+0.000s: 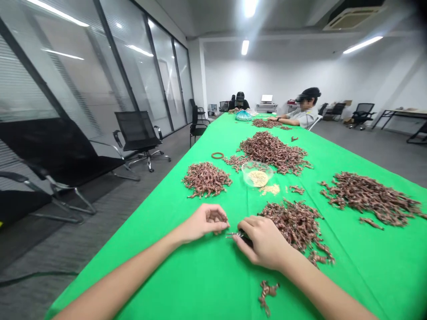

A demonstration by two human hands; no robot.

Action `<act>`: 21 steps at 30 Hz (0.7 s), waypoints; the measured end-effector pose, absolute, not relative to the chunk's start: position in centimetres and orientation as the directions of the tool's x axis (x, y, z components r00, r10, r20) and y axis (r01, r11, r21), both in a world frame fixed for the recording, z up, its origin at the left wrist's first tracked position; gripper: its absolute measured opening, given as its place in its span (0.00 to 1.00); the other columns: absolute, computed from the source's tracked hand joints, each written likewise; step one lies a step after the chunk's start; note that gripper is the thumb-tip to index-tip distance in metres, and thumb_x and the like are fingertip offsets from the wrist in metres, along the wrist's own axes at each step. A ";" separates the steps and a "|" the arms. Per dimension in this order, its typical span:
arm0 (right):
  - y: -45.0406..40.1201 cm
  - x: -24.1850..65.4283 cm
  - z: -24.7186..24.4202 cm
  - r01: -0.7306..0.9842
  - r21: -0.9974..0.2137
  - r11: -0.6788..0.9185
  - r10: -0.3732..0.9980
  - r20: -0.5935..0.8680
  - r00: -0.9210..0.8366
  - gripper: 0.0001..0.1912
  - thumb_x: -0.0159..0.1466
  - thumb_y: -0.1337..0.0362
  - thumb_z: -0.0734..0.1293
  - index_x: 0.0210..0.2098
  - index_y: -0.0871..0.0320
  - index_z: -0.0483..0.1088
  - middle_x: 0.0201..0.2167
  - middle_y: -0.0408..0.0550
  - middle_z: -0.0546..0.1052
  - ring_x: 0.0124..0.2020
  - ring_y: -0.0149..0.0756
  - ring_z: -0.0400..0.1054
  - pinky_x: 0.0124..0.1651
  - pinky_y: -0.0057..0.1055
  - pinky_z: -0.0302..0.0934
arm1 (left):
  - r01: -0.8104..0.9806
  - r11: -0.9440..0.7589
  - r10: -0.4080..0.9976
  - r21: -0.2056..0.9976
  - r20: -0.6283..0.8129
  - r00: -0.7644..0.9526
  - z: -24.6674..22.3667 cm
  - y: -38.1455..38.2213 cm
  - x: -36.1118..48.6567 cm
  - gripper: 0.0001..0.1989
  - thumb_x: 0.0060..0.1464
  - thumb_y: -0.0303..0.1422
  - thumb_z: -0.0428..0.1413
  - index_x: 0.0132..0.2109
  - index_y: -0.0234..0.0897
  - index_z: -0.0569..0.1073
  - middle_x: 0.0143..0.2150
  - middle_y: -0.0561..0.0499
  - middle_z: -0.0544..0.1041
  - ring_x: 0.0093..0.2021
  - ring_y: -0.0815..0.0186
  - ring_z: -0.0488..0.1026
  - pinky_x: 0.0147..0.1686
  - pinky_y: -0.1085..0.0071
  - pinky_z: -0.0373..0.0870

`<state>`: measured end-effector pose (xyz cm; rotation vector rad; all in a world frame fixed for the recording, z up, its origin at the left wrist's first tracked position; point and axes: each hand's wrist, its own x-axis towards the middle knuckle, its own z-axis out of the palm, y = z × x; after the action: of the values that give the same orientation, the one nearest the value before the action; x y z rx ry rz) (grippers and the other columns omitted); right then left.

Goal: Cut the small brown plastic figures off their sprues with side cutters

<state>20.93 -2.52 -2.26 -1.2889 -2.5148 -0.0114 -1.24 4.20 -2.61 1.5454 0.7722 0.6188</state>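
My right hand (262, 240) is wrapped around small dark-handled pliers (239, 234), whose thin metal jaws point left. Close to the jaw tips, my left hand (208, 222) is closed, thumb and fingertips pinched together; anything between them is too small to make out. Beside and partly behind my right hand lies a heap of brown, twisted, figure-like pieces (296, 224). One loose brown piece (267, 291) rests on the green cloth below my right wrist. Farther forward stands a clear bowl (246, 177) containing pale grains (258, 178), with some grains spilled beside it (271, 190).
Other brown heaps lie at left (207, 178), beyond the bowl (273, 151) and at right (370, 198). A brown ring (217, 155) is on the green cloth (200, 280). Co-workers sit at the far end, one at the right side (305, 116). Black chairs (138, 129) line the left.
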 end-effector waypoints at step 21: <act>-4.0 18.6 -2.9 0.919 0.003 0.394 0.890 0.249 -0.382 0.21 0.70 0.51 0.54 0.39 0.59 0.72 0.31 0.51 0.76 0.36 0.42 0.71 0.39 0.34 0.54 | 0.000 -0.074 0.710 0.997 0.053 0.702 -5.2 4.7 -0.8 0.19 0.45 0.40 0.68 0.37 0.31 0.74 0.26 0.54 0.75 0.23 0.70 0.72 0.27 0.72 0.71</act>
<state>18.57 -4.05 -2.91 -1.6099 -2.4431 -0.2069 -0.78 4.71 -5.17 1.5498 0.6016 0.6484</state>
